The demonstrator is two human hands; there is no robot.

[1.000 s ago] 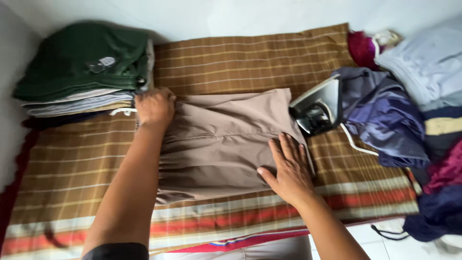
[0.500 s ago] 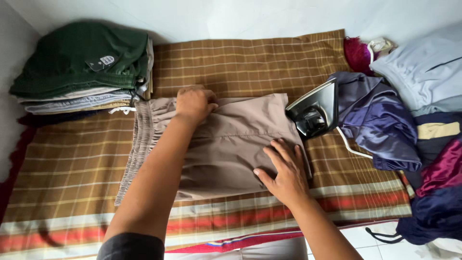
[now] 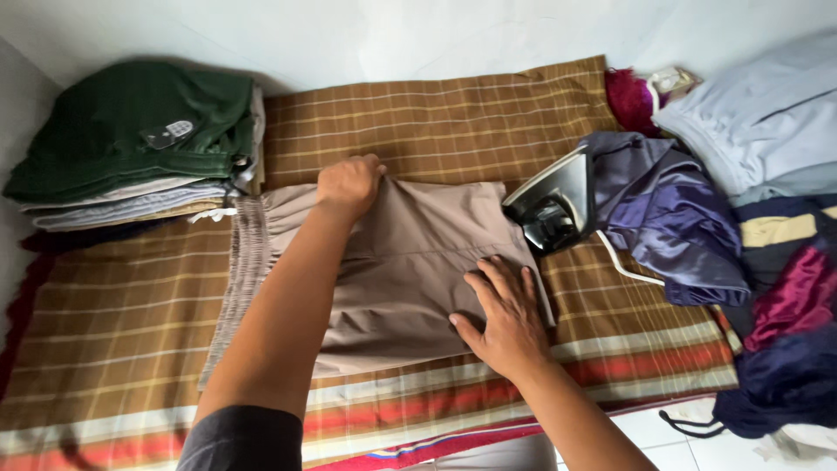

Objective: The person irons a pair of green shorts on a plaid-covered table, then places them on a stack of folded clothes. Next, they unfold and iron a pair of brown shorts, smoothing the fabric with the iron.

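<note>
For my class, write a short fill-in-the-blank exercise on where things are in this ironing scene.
1. The left hand grips the far edge of the ______ garment.
2. The right hand lies ______ on that garment.
3. The iron stands at the garment's ______ side.
4. On top of the folded stack lies a ______ piece.

Missing words: beige; flat; right; green

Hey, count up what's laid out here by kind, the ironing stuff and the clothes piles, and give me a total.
Beige elastic-waist shorts, left hand gripping the top edge, right hand flat on them: 1
Upright metal iron: 1
Brown checked ironing cloth: 1
Folded stack topped by a dark green garment: 1
Loose heap of unfolded clothes: 1
Total: 5
</note>
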